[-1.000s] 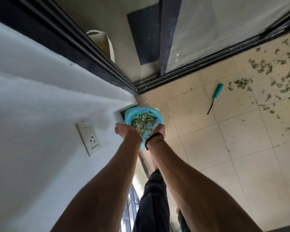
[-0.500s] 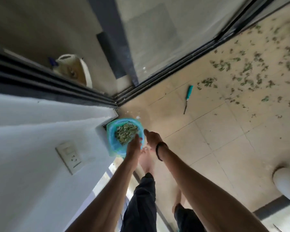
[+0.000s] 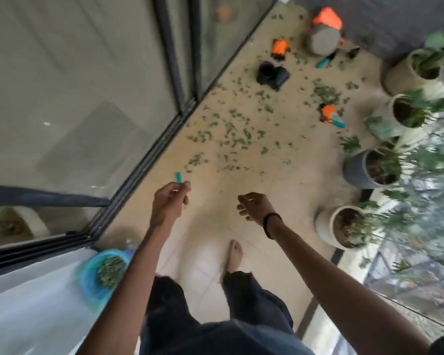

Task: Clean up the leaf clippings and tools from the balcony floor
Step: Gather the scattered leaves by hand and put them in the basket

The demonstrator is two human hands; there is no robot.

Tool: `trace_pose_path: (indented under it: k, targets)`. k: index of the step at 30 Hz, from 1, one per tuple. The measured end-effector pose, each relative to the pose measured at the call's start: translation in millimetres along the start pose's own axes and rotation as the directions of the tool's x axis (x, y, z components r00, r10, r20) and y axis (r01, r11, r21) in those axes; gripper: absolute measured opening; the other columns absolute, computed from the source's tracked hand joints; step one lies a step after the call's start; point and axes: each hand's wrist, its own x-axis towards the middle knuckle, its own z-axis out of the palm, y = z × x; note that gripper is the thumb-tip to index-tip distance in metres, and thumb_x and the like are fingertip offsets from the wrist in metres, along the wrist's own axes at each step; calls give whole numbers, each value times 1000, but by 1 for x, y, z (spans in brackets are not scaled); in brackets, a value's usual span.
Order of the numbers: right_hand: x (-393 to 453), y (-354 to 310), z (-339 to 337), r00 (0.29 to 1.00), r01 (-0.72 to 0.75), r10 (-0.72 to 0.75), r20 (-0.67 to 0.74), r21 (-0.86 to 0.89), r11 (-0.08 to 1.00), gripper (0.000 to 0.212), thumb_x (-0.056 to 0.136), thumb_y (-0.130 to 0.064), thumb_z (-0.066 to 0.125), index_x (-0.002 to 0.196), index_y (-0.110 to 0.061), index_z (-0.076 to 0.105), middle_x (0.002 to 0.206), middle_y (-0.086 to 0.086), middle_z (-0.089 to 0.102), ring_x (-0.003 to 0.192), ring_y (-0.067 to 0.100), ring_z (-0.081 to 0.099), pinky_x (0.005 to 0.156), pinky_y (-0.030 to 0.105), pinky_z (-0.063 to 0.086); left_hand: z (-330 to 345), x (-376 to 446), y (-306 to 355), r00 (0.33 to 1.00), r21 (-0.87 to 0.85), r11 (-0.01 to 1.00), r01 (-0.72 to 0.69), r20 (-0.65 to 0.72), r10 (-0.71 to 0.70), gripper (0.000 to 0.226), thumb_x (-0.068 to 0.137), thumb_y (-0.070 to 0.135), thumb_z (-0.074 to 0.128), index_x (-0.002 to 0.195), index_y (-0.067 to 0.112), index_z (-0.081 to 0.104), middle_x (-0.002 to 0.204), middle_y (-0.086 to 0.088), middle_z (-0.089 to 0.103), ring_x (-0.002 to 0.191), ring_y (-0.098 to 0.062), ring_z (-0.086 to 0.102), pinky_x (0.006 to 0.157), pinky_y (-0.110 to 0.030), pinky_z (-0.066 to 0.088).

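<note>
A blue plastic bag holding green leaf clippings sits on the floor in the corner by the white wall, below my left forearm. Both hands are off it. My left hand hangs loosely curled over the tiles and holds nothing. The teal handle of a screwdriver on the floor shows just past its fingers, the shaft hidden behind the hand. My right hand, with a black wristband, is also empty with fingers apart. Loose leaf clippings lie scattered across the tiles ahead.
Sliding glass doors run along the left. Several potted plants line the right side by the railing. Further on lie black pots, orange pots, a grey tipped pot and teal-handled tools. My bare foot stands on the tiles.
Both hands have let go of the blue bag and lifted away from it. The view has swung right from the wall corner toward the balcony floor and its pots.
</note>
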Motion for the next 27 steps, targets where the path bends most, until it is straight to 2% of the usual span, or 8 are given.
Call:
trace_pose_path:
  k: [4, 10, 16, 18, 20, 21, 25, 27]
  targets:
    - [24, 7, -103, 998, -30, 35, -58, 77, 997, 25, 98, -31, 63, 106, -8, 69, 95, 10, 77, 76, 21, 70, 76, 38, 59, 122, 4, 27, 995, 77, 997, 19, 91, -26, 22, 97, 29, 68, 81, 13, 68, 51, 5, 52, 36, -6, 32, 39, -19, 23]
    - [109, -18, -208, 990, -51, 64, -126, 106, 993, 18, 97, -29, 63, 98, -12, 70, 84, 7, 77, 68, 18, 69, 66, 34, 56, 264, 52, 45, 974, 71, 992, 108, 192, -120, 24, 98, 31, 67, 91, 8, 71, 61, -2, 63, 43, -13, 47, 43, -21, 36]
    - [224, -46, -284, 986, -93, 106, -128, 106, 990, 12, 95, -24, 67, 94, -13, 72, 87, 9, 78, 78, 23, 75, 78, 41, 63, 376, 168, 47, 959, 12, 966, 259, 117, -258, 21, 96, 28, 69, 99, 8, 71, 71, -9, 71, 57, -21, 61, 57, -28, 46]
    - [266, -53, -303, 986, -95, 101, -132, 52, 994, 11, 91, -20, 70, 91, -10, 74, 82, 7, 77, 72, 15, 74, 74, 33, 63, 408, 200, 52, 954, 13, 958, 287, 83, -287, 13, 96, 26, 68, 96, 13, 71, 72, -8, 71, 54, -17, 59, 55, -25, 44]
    - [307, -62, -315, 989, -66, 57, -136, -59, 996, 10, 86, -16, 70, 85, -7, 75, 73, 3, 74, 56, 1, 67, 59, 17, 56, 432, 232, 52, 944, -24, 945, 327, 52, -325, 11, 95, 26, 69, 95, 15, 72, 68, -6, 69, 51, -14, 58, 48, -19, 42]
    - [335, -67, -319, 990, -54, 39, -136, -108, 993, 10, 86, -16, 70, 85, -8, 76, 74, 4, 74, 54, -1, 65, 54, 15, 52, 445, 254, 46, 939, -41, 938, 344, 43, -342, 11, 95, 26, 70, 95, 15, 73, 67, -5, 69, 51, -14, 58, 47, -18, 42]
    - [483, -55, -324, 997, 49, -67, -37, -353, 934, 11, 87, -15, 67, 89, -14, 78, 92, 7, 77, 87, 24, 72, 83, 38, 59, 493, 366, -14, 927, -33, 926, 375, 25, -374, 19, 97, 26, 68, 106, 10, 71, 67, -6, 68, 50, -16, 59, 44, -18, 40]
    - [569, -35, -327, 996, 59, -78, -32, -397, 916, 12, 85, -13, 68, 87, -19, 78, 91, 6, 77, 91, 25, 72, 88, 38, 60, 515, 422, -59, 916, -44, 915, 400, -6, -401, 15, 99, 24, 65, 108, 12, 69, 68, -6, 67, 51, -15, 58, 41, -19, 39]
